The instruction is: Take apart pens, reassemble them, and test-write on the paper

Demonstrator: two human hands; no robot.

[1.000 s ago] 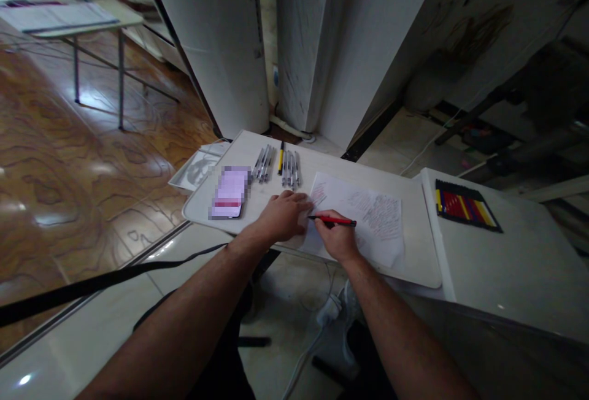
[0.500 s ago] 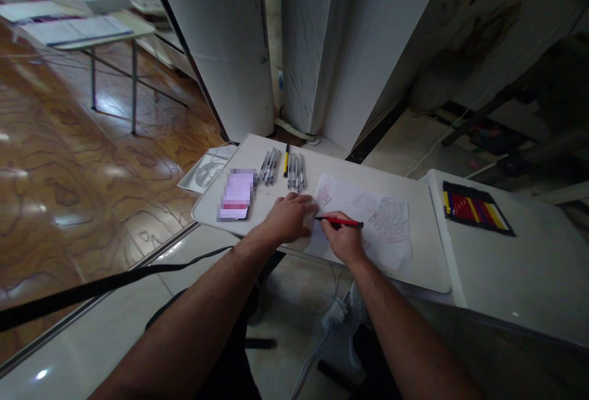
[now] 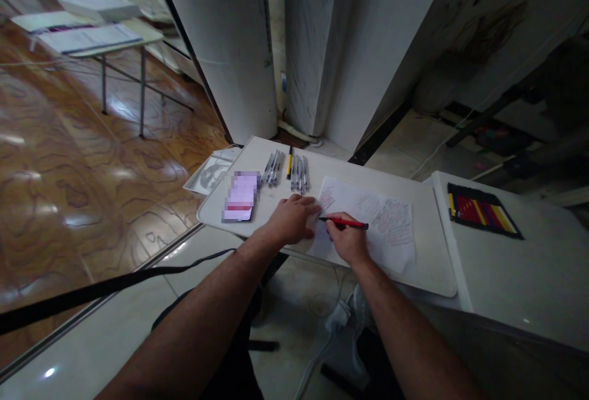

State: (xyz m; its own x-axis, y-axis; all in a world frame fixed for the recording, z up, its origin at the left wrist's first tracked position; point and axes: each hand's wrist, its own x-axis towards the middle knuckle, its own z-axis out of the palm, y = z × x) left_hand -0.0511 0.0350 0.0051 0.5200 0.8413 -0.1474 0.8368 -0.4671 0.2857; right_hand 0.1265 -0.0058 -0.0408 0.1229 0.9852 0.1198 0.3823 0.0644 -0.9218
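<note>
A sheet of paper [image 3: 391, 253] with handwriting, partly in red, lies on a small white table [image 3: 427, 265]. My right hand [image 3: 350, 242] is closed around a red pen [image 3: 347, 223] with black ends, its tip at the sheet's left part. My left hand [image 3: 294, 219] lies flat with fingers spread over the sheet's left edge and the tabletop. Just beyond it are several clear pens [image 3: 299, 173] in a row, a yellow and black pen [image 3: 289, 164], and another group of clear pens [image 3: 272, 168]. A phone [image 3: 242, 196] with a blurred-out screen lies left of them.
To the right, a white surface [image 3: 497, 277] holds a dark case of coloured pens [image 3: 483, 210]. A pale box [image 3: 205, 173] sits by the table's left end. A black strap [image 3: 115, 283] crosses the left side. Below are a power strip [image 3: 338, 315] and cable.
The whole view has shifted slightly, so things appear a little further right. Both hands keep about the same place on the paper, and the red pen stays in my right hand.
</note>
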